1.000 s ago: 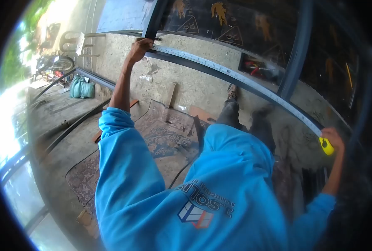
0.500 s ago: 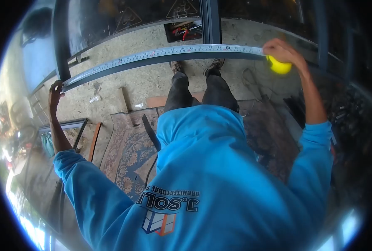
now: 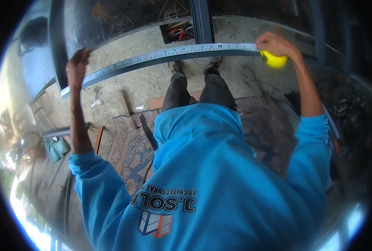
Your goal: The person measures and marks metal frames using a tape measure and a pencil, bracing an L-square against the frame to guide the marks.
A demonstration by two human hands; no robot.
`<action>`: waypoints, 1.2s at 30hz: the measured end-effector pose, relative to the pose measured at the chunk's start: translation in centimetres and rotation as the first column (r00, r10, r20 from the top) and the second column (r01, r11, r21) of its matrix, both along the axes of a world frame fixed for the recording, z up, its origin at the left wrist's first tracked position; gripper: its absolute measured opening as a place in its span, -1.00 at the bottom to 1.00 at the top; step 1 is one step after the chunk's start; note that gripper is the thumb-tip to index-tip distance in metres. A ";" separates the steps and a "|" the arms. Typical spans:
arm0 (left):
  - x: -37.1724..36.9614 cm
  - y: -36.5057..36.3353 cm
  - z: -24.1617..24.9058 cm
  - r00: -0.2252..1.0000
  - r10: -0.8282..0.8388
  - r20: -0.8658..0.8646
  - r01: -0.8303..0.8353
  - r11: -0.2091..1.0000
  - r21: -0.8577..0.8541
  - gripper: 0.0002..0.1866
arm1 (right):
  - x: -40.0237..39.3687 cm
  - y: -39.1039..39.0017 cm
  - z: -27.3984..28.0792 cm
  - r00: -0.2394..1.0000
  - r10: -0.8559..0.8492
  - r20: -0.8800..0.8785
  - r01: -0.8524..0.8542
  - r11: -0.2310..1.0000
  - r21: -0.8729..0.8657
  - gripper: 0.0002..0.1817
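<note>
My right hand (image 3: 276, 44) is closed around the yellow case of a tape measure (image 3: 274, 60), at the right of the head view. The metal blade (image 3: 169, 51) stretches left from it in a long curve, lying along a dark metal frame bar (image 3: 152, 62). Its far end rests near the bar's left corner. Above that end is my left hand (image 3: 78, 69), off the blade's tip, with its fingers pointing up and smeared by motion; whether they hold anything cannot be made out. The left wrist crosses in front of the bar.
An upright dark post (image 3: 201, 23) meets the bar near its middle. Behind it a black box of tools (image 3: 177, 32) sits on the concrete floor. A patterned rug (image 3: 127, 146) lies under my body. A teal bag (image 3: 57, 148) and metal profiles are at the left, a loose cord (image 3: 249, 75) at the right.
My left hand has left the blade's end and moved up and to the right. The blade stays stretched along the bar. My right hand keeps its grip on the tape measure.
</note>
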State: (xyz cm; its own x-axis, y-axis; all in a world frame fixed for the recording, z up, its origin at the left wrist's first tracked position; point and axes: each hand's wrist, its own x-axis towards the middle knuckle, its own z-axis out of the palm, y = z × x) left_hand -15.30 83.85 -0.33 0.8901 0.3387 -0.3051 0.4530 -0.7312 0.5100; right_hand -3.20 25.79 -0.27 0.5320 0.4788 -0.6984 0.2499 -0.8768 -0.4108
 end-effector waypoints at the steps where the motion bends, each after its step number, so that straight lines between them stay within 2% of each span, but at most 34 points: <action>1: 1.1 -4.9 -1.9 0.996 -0.084 0.023 0.088 0.956 -0.280 -0.54 | -0.2 -0.2 -0.3 0.999 0.008 0.052 -0.010 1.000 0.024 -0.67; 2: 2.2 -9.9 -3.6 0.985 -0.165 0.049 0.171 0.900 -0.400 -0.51 | -0.3 -0.5 -0.5 0.994 0.013 0.105 -0.018 0.999 0.047 -0.67; 4: 3.9 -18.1 -4.1 0.940 -0.340 -0.009 0.277 0.779 -0.563 -0.21 | -0.3 0.0 0.1 0.999 -0.009 0.043 0.009 1.000 0.008 -0.69; 5: 4.8 -21.2 -3.4 0.940 -0.341 0.025 0.275 0.712 -0.646 -0.09 | -0.1 0.3 0.3 1.000 -0.024 -0.013 0.023 0.999 -0.035 -0.70; 6: 6.0 -22.6 -4.0 0.906 -0.420 -0.049 0.283 0.688 -0.668 0.04 | -0.1 0.2 0.3 1.000 -0.023 -0.013 0.023 0.999 -0.033 -0.70; 11: 8.4 -26.0 -6.8 0.845 -0.502 -0.183 0.228 0.649 -0.726 0.02 | -0.4 -0.3 -0.4 1.000 -0.019 0.008 0.018 0.996 0.086 -0.67; 13: 8.0 -26.8 -6.8 0.910 -0.414 -0.026 0.247 0.592 -0.767 -0.16 | 0.0 0.0 -0.2 1.000 0.002 0.003 -0.002 0.998 0.066 -0.70; 15: 7.9 -26.9 -6.3 0.908 -0.417 -0.042 0.241 0.602 -0.761 -0.16 | -0.3 -0.2 -0.2 1.000 0.018 -0.010 -0.018 0.999 0.042 -0.73; 17: 8.0 -27.0 -6.2 0.912 -0.407 -0.054 0.230 0.614 -0.755 -0.16 | -0.2 -0.3 -0.5 1.000 -0.006 0.018 0.004 0.994 0.111 -0.73; 23: 7.7 -27.5 -7.0 0.923 -0.382 -0.041 0.211 0.592 -0.778 -0.17 | -0.2 -0.3 -0.4 1.000 -0.010 -0.016 0.012 0.992 0.128 -0.73; 25: 7.6 -27.6 -6.0 0.915 -0.398 -0.065 0.193 0.573 -0.796 0.00 | -0.2 -0.6 -0.8 1.000 -0.001 -0.011 0.002 0.991 0.133 -0.74; 29: 7.9 -27.4 -6.8 0.907 -0.412 -0.082 0.193 0.580 -0.791 -0.02 | -0.4 -0.8 -1.2 0.998 -0.013 0.068 0.002 0.987 0.161 -0.74; 32: 7.8 -27.4 -6.9 0.906 -0.411 -0.103 0.185 0.601 -0.777 -0.02 | 0.1 -0.7 -1.2 1.000 0.029 0.001 -0.029 0.995 0.098 -0.73; 34: 7.7 -27.6 -7.0 0.918 -0.393 -0.050 0.204 0.576 -0.792 -0.15 | 0.2 -0.6 -1.1 1.000 0.029 -0.011 -0.027 0.995 0.097 -0.73; 36: 7.6 -27.6 -6.8 0.921 -0.388 -0.046 0.207 0.583 -0.786 -0.14 | 0.1 -0.4 -0.9 0.999 0.030 -0.022 -0.028 0.995 0.095 -0.73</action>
State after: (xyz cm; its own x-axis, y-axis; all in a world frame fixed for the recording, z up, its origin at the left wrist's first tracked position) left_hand -7.68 56.20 -7.18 0.7883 -0.3656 -0.4950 0.4348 -0.2382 0.8684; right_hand -3.06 25.36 -1.13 0.5006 0.5587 -0.6612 0.2640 -0.8260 -0.4980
